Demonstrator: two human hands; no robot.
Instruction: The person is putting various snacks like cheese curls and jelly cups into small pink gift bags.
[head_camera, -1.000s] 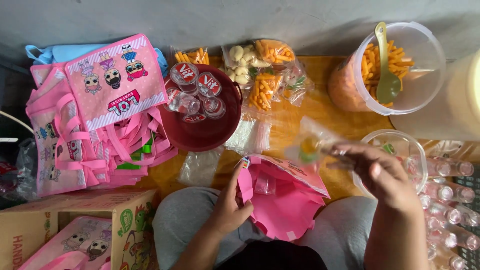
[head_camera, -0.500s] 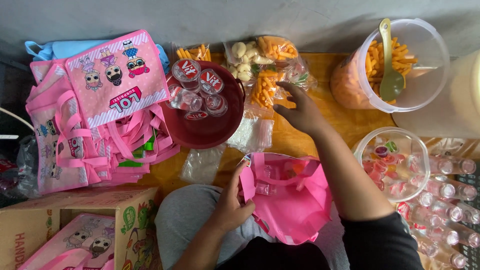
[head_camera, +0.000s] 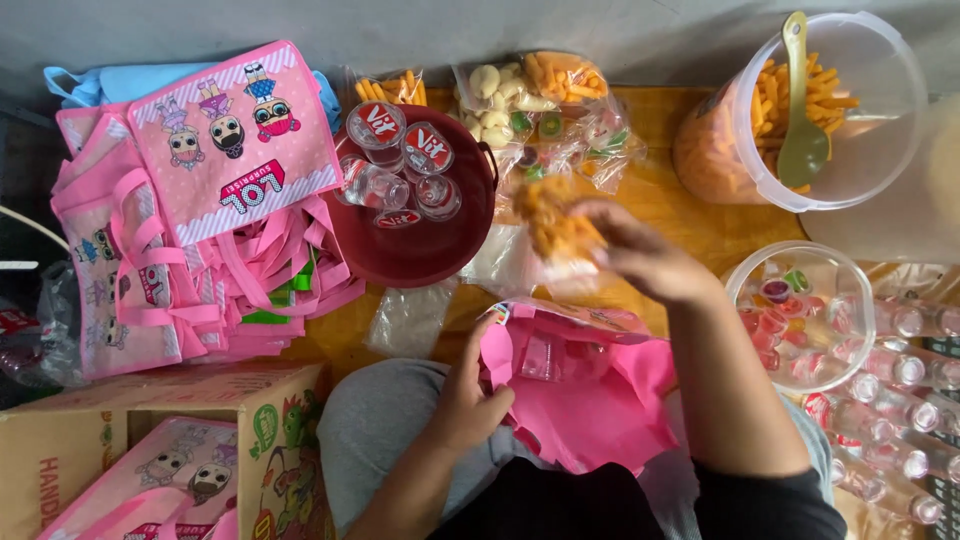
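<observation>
Right hand (head_camera: 640, 262) lifts snack packet (head_camera: 556, 228) above pink bag (head_camera: 590, 385).

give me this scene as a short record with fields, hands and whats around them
left hand: holds the pink bag open on the lap
right hand: holds a snack packet above the bag
red bowl: water cups inside
left side: stack of pink bags, cardboard box
top right: tub of orange sticks with a spoon
right: clear bowl of jelly cups
</observation>
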